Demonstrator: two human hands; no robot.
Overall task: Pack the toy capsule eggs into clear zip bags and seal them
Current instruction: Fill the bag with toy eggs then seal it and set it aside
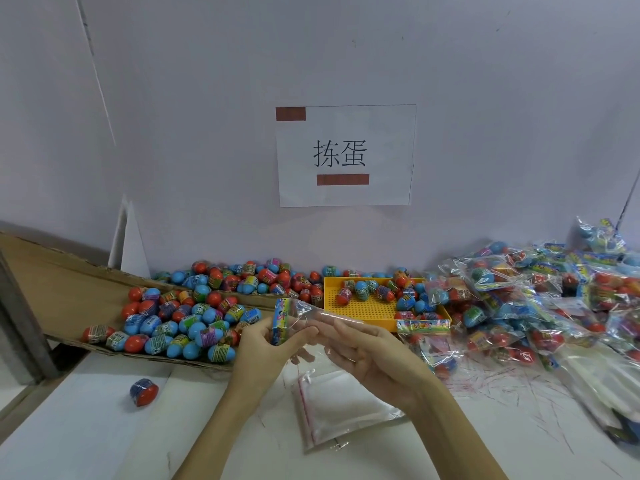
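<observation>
Many eggs (180,327), seemingly bagged heaps (540,299).

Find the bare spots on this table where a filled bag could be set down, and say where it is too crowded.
Free: the white tabletop near the front left, between the lone egg and the stack of empty zip bags. Crowded: the cardboard box of eggs at left, the yellow tray, and the heap of packed bags at right.
</observation>
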